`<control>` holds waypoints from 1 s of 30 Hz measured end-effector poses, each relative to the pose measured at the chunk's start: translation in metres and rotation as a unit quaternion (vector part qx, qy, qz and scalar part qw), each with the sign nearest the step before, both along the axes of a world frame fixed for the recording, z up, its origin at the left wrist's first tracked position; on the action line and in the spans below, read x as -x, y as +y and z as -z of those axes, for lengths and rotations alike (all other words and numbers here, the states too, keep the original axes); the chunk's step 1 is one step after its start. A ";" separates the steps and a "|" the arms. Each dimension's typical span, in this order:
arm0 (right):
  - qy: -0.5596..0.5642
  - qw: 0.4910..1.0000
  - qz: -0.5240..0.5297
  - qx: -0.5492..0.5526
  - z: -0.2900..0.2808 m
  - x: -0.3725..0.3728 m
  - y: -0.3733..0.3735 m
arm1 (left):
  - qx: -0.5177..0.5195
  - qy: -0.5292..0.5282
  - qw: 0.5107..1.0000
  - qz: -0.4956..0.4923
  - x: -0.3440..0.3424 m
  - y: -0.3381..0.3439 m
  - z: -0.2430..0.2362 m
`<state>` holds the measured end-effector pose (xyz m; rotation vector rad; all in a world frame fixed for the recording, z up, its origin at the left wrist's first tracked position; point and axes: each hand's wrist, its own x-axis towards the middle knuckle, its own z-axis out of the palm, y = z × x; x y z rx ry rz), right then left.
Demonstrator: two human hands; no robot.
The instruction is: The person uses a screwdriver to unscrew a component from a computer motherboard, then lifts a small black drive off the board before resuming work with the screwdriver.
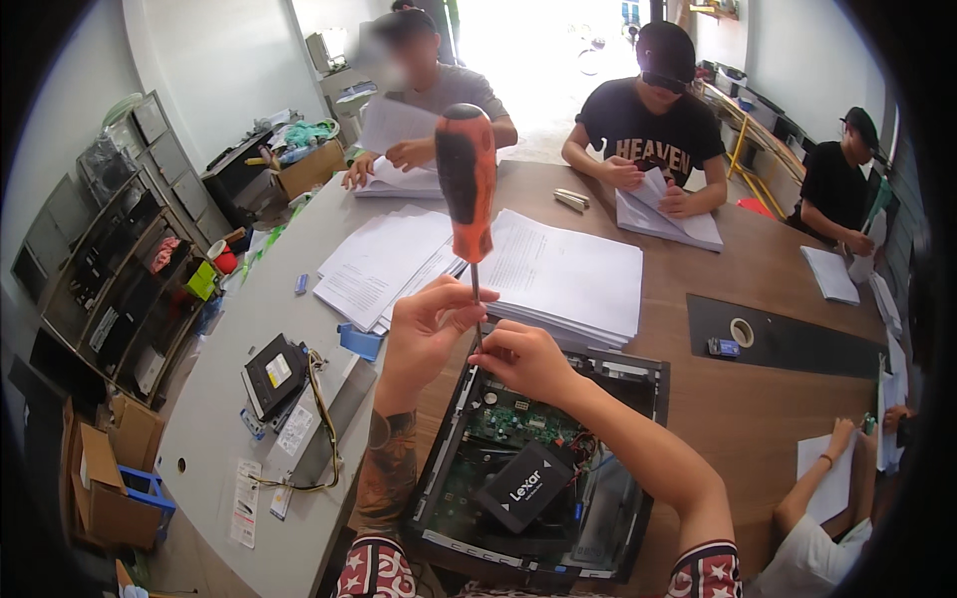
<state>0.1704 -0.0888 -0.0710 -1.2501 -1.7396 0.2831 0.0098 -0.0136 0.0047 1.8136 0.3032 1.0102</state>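
Note:
A screwdriver (467, 184) with an orange and black handle stands upright, handle on top. My left hand (431, 324) pinches its thin shaft between thumb and fingers. At the lower end of the shaft my right hand (528, 361) has its fingertips closed around the tip; whether a small part is between them is too small to tell. Under both hands lies an open black computer case (429, 508). Inside it a green circuit board (518, 424) shows, and a black solid-state drive (525, 486) rests tilted above the case's lower middle.
Left of the case lie a metal power supply (317, 414) with cables and an optical drive (276, 375). Paper stacks (568, 269) stand just beyond my hands. A stapler (571, 200), a tape roll (742, 332) and a small blue box (723, 347) lie farther off. Several people handle papers around the table.

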 end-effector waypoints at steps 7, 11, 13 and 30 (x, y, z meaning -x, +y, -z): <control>0.034 0.998 -0.052 0.030 -0.009 0.006 -0.005 | 0.043 -0.008 0.996 0.077 0.008 -0.001 -0.005; 0.038 0.997 -0.059 0.026 -0.007 -0.001 -0.005 | 0.048 -0.037 0.995 0.076 0.001 -0.005 -0.007; 0.048 0.997 -0.064 0.007 -0.004 -0.001 -0.002 | 0.017 -0.021 0.999 0.033 0.001 -0.001 -0.004; 0.024 0.999 -0.041 0.020 -0.009 0.004 -0.005 | 0.066 0.002 0.995 0.071 -0.001 -0.004 -0.001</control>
